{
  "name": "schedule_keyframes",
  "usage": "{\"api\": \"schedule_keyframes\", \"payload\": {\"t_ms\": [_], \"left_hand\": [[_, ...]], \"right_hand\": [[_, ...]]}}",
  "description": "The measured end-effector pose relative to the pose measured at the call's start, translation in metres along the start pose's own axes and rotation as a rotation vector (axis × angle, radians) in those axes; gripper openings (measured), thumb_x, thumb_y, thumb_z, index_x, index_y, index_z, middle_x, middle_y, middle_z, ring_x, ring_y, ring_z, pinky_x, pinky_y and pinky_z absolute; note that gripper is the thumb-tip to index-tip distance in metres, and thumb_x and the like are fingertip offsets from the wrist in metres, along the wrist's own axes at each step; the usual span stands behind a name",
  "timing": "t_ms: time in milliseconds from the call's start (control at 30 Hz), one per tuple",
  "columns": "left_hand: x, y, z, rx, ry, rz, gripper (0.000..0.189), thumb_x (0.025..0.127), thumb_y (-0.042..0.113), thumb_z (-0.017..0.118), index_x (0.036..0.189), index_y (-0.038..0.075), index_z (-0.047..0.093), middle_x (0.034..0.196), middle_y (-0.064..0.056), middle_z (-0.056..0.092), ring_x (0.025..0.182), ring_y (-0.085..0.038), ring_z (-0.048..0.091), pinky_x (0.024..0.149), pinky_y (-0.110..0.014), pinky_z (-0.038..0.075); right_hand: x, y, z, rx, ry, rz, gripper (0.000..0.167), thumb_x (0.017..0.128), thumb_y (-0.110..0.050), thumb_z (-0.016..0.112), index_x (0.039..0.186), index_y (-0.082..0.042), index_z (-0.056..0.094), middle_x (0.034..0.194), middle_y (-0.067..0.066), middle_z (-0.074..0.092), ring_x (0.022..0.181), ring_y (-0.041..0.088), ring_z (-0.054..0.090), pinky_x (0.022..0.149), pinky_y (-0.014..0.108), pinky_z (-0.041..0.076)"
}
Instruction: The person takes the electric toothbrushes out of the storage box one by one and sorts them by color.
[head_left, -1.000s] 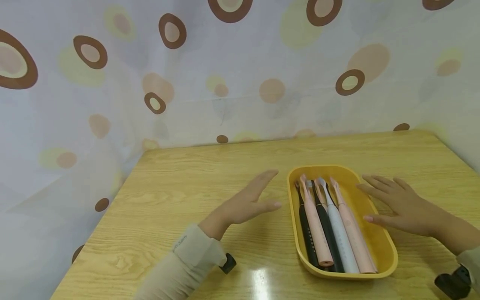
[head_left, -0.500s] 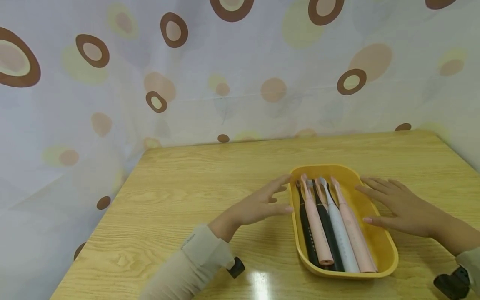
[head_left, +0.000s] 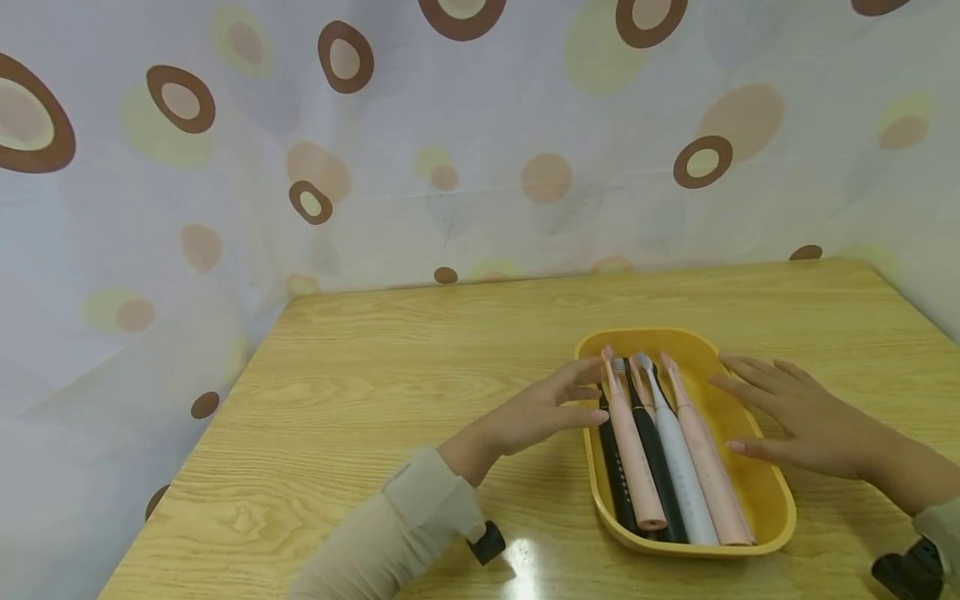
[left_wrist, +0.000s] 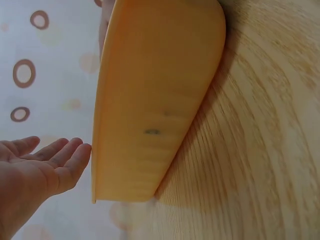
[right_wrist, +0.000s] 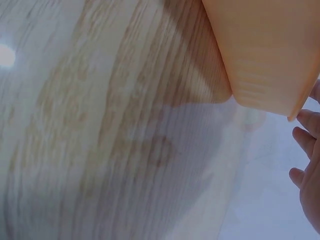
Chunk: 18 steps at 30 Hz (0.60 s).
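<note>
A yellow tray [head_left: 772,500] on the table holds several electric toothbrushes side by side, heads toward the far end. Among them are a black toothbrush [head_left: 617,475] at the left, a pink toothbrush [head_left: 637,467], a white toothbrush [head_left: 686,479] and another pink toothbrush [head_left: 716,483]. My left hand [head_left: 532,414] reaches over the left rim with loosely bent fingers, partly covering the left black toothbrush; whether it touches any is unclear. In the left wrist view, my left hand [left_wrist: 42,172] is by the tray's rim. Over the right rim hovers my right hand [head_left: 806,421], fingers extended, holding nothing.
The wooden table [head_left: 375,358] extends left of the tray and behind it. A patterned cloth [head_left: 480,108] hangs behind and beside the table. Black wrist devices [head_left: 487,543] show below both sleeves.
My left hand has moved right, from beside the tray to over its left rim, its fingers bending slightly. My right hand has stayed nearly still, and the toothbrushes have not moved.
</note>
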<state>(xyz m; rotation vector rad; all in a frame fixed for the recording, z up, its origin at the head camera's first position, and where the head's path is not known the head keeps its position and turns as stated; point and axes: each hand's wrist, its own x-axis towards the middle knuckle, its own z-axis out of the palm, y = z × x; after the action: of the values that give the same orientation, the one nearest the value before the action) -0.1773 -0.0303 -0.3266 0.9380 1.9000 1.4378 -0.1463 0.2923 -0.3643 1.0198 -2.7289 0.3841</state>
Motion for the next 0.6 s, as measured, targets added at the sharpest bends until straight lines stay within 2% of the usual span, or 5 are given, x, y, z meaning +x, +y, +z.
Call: {"api": "schedule_keyframes", "payload": {"t_ms": [133, 267, 533, 600], "left_hand": [[0.005, 0.002, 0.003, -0.136, 0.015, -0.011, 0.053, 0.090, 0.023, 0.043, 0.137, 0.022, 0.018, 0.135, -0.004, 0.028, 0.118, -0.017, 0.034, 0.090, -0.026, 0.036], [0.010, 0.006, 0.005, -0.216, 0.055, -0.059, 0.052, 0.091, 0.020, 0.042, 0.137, 0.016, 0.020, 0.134, -0.009, 0.030, 0.115, -0.015, 0.038, 0.088, -0.030, 0.038], [0.014, 0.013, 0.005, -0.288, 0.070, -0.142, 0.052, 0.091, 0.028, 0.038, 0.137, 0.015, 0.019, 0.139, -0.005, 0.020, 0.117, -0.025, 0.035, 0.089, -0.031, 0.037], [0.014, 0.015, 0.005, -0.306, 0.071, -0.162, 0.052, 0.091, 0.031, 0.037, 0.138, 0.015, 0.019, 0.138, -0.008, 0.022, 0.117, -0.027, 0.035, 0.090, -0.033, 0.037]], "right_hand": [[-0.001, 0.000, 0.000, -0.011, 0.006, -0.014, 0.072, 0.074, -0.037, 0.064, 0.133, -0.011, 0.032, 0.137, 0.016, 0.025, 0.127, 0.012, 0.010, 0.101, 0.040, -0.006], [-0.001, -0.001, 0.001, -0.017, 0.006, -0.023, 0.072, 0.075, -0.038, 0.063, 0.134, -0.011, 0.032, 0.138, 0.015, 0.023, 0.128, 0.013, 0.009, 0.102, 0.040, -0.006], [-0.001, 0.000, 0.003, -0.037, 0.017, -0.059, 0.068, 0.075, -0.038, 0.062, 0.131, -0.009, 0.036, 0.138, 0.014, 0.023, 0.128, 0.014, 0.008, 0.102, 0.040, -0.005], [-0.002, 0.001, 0.003, -0.031, 0.019, -0.059, 0.067, 0.075, -0.037, 0.063, 0.130, -0.008, 0.038, 0.139, 0.013, 0.022, 0.128, 0.013, 0.007, 0.101, 0.040, -0.005]]}}
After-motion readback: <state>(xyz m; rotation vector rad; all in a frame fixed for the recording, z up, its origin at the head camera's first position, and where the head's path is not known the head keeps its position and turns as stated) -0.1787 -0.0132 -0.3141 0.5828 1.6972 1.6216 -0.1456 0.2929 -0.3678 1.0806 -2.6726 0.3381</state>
